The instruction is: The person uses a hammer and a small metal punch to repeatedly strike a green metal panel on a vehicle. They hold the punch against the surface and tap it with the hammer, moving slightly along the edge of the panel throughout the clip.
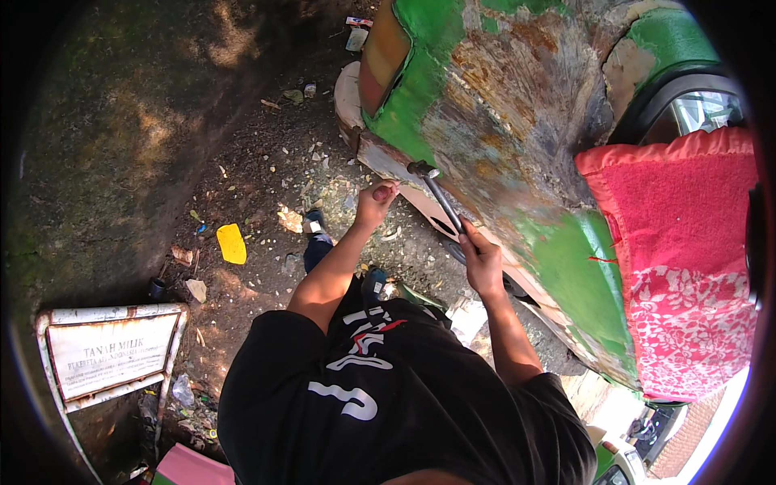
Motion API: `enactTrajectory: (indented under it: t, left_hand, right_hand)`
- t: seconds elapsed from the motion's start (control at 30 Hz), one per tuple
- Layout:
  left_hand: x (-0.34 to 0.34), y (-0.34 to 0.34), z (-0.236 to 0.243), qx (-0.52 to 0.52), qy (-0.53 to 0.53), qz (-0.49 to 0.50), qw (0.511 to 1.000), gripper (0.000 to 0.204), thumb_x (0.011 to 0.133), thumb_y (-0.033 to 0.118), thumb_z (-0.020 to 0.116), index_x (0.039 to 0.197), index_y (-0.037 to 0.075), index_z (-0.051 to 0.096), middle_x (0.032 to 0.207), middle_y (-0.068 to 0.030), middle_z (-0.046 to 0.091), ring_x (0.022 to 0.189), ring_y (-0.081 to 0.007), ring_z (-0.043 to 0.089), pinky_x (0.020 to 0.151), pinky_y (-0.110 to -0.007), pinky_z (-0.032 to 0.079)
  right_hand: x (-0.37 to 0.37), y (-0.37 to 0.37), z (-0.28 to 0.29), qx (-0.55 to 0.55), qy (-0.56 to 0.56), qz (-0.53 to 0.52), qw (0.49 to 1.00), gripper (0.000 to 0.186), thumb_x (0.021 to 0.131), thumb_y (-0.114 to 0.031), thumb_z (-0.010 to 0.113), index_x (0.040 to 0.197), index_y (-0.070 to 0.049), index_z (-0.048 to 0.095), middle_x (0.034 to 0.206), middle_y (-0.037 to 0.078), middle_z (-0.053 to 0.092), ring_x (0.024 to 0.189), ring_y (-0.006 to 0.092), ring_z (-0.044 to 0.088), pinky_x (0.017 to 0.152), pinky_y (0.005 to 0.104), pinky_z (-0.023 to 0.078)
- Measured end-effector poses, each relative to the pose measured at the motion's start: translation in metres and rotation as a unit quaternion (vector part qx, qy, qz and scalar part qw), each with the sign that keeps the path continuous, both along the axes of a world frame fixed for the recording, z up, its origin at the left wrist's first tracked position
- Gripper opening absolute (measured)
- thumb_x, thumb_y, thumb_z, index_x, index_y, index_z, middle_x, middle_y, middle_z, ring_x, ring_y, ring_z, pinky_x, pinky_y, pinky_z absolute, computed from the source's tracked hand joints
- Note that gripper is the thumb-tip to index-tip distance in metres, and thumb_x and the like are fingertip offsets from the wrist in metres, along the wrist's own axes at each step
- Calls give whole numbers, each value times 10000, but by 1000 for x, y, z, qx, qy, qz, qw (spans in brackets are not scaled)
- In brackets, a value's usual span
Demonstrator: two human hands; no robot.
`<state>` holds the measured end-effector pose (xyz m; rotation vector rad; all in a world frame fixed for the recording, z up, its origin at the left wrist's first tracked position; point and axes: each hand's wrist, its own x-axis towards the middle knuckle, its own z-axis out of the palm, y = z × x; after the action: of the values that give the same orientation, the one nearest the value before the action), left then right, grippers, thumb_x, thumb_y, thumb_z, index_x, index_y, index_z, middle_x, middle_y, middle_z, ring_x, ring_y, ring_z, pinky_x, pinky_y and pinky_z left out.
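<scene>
My right hand [482, 263] grips a hammer [440, 196] by its grey handle. The hammer's head lies against or just over the lower edge of a green car body [517, 121], whose paint is stripped to bare, rusty metal in a wide patch. My left hand [376, 202] is closed beside that lower edge, a short way left of the hammer head. Its fingers curl together, and whatever they may hold is hidden.
A pink-and-white patterned cloth [687, 267] hangs over the car by a window [705, 111]. Dirt ground with stones and litter, including a yellow scrap [231, 244], lies to the left. A white metal-framed sign [113, 353] stands lower left, near a pink object [192, 467].
</scene>
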<state>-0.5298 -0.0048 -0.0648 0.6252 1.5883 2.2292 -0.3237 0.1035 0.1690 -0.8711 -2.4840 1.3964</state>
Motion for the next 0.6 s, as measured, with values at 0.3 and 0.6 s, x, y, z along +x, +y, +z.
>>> enactTrajectory:
  t: [0.3,0.6]
  left_hand:
    - [8,-5,3,21,29,-28,999,101,843,-109,625,901,-25,621,988,-107,671,934,-157,627,835,-294,504]
    - [-5,6,-13,48,-136,-80,986,56,860,-51,623,914,-33,626,958,-101,647,889,-155,597,809,-292,494]
  right_hand:
    - [3,-8,5,-7,-4,-7,1000,355,962,-82,570,1306,4,571,1262,128,636,1178,139,549,1012,284,396]
    - [3,-32,-1,179,-45,95,978,353,914,-87,619,1267,-89,629,922,198,682,861,334,669,788,349,512]
